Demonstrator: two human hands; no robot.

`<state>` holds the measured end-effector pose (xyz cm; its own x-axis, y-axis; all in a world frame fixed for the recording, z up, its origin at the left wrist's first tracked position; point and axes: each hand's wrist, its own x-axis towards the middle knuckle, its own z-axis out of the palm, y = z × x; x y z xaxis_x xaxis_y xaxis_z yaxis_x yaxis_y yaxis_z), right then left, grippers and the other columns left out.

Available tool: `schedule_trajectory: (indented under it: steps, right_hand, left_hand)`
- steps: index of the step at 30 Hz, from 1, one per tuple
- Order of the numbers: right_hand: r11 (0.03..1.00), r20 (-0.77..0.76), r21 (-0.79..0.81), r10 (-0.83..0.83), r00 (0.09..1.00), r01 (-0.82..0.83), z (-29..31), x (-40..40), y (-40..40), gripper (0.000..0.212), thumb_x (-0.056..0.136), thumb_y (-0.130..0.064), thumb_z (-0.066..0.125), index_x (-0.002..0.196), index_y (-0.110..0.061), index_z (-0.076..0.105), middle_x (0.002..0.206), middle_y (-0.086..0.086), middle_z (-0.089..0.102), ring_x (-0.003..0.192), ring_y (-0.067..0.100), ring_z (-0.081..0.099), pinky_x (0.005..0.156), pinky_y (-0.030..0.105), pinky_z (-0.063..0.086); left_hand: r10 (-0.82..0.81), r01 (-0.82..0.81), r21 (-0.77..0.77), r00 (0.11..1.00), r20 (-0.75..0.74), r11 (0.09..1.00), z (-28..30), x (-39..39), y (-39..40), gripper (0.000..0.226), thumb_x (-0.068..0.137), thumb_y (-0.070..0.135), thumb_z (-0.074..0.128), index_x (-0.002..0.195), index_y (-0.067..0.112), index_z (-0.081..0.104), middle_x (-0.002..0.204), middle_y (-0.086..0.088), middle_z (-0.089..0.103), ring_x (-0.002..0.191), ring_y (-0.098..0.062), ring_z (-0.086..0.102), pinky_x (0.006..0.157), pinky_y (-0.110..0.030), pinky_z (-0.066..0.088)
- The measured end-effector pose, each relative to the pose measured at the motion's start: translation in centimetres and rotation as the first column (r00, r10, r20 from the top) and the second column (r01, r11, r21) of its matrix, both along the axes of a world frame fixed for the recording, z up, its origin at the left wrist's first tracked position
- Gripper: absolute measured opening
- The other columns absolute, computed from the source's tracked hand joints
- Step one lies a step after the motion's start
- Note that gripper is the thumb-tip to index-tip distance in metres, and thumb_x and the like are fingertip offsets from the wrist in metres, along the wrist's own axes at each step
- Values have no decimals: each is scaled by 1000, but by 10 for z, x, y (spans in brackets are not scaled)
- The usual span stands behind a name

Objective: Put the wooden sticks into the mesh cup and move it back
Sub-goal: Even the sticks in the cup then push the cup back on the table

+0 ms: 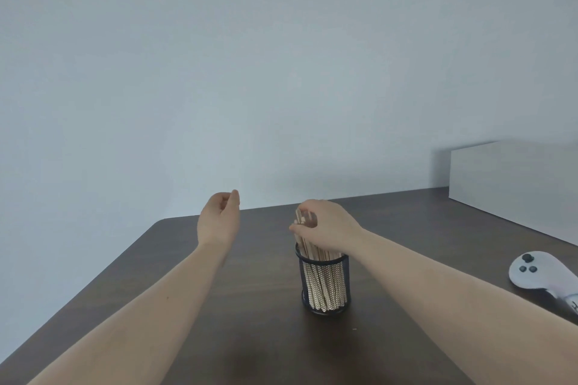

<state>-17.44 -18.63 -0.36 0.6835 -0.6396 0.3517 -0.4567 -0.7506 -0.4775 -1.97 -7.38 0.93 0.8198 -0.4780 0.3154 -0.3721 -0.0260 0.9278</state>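
Your forearms fill the bottom of the view, reaching out over the dark table (194, 306). Start at the left: your left hand (220, 220) hangs in the air above the table's far-left part, well apart from the cup, fingers loosely curled inward and holding nothing. It looks parked there to stay out of the way while the other hand works.

Moving right, the mesh cup (325, 283) stands upright near the table's middle, and through its black lattice you can see it is packed with wooden sticks (325, 286). Their upper ends rise past the rim and lean toward the left, which is likely why your right hand (328, 222) sits directly on top of them: your fingers are closed around the bundle's tips, gathering them so they settle into the cup rather than splaying out. No loose sticks show on the table, so the filling step seems all but done; what remains, I judge, is letting go and sliding the cup back. Since nothing steadies the cup, pressing sideways on the leaning tops could tip it.

Further right, a white controller (531, 275) rests near the table's edge, and behind it a white box (513, 175) stands along the far right.
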Motion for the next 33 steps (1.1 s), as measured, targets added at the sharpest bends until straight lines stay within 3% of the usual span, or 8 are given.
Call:
schedule_trajectory:
  steps: [4,8,10,15,18,20,24,33]
  right_hand:
    - [998,69,56,40,997,-44,-1,-1,-2,4,87,-20,55,85,-18,57,86,-5,58,84,16,54,66,23,40]
    - [990,92,124,61,994,-72,3,-2,1,40,90,-17,54,130,-18,53,128,-2,55,117,17,53,98,29,43]
    - [988,80,138,54,995,-64,2,-2,3,44,90,-17,52,134,-17,52,137,-1,52,127,17,49,105,30,39]
    - [991,95,128,-49,994,37,1,6,2,35,81,-51,64,94,-19,63,97,-6,62,94,13,57,75,27,43]
    - [991,125,113,-88,988,74,-1,10,5,32,78,-41,69,80,-16,49,78,-8,52,80,16,53,65,29,40]
    - [990,147,123,-93,985,75,-2,11,5,15,82,-20,61,89,-14,49,79,-5,54,84,20,54,70,33,44]
    - [993,113,103,-63,992,51,1,5,7,39,85,-12,51,123,-13,58,111,2,67,106,19,59,88,30,45]
    - [997,71,1,-74,995,74,-3,1,-8,17,89,-19,56,99,-8,64,105,4,64,91,16,52,75,26,39]
  left_hand:
    - [-25,27,74,999,-28,997,-7,3,3,30,95,36,43,112,15,58,102,7,57,94,-19,52,79,-30,37]
    - [-39,41,86,999,-31,995,-6,1,6,27,96,36,43,110,18,57,100,8,55,92,-19,51,78,-30,38]
    - [-50,52,98,998,-23,994,-5,-1,6,24,96,37,43,109,20,55,97,9,54,91,-18,50,77,-29,37]
    - [-49,48,112,999,1,993,-2,-3,7,27,96,37,43,110,19,57,96,8,55,89,-18,51,76,-30,38]
    - [-56,54,130,998,12,990,-3,-7,7,31,96,36,44,116,18,58,101,8,55,92,-18,52,78,-29,38]
    - [-72,70,146,997,14,987,-6,-10,8,31,96,36,44,118,18,58,105,8,56,95,-17,52,79,-29,37]
    - [-96,91,175,995,18,980,-11,-14,7,32,96,36,45,119,19,57,109,7,57,96,-17,53,77,-28,38]
    - [-108,99,204,994,33,974,-20,-12,2,27,96,33,45,114,19,59,108,5,60,95,-17,54,77,-29,39]
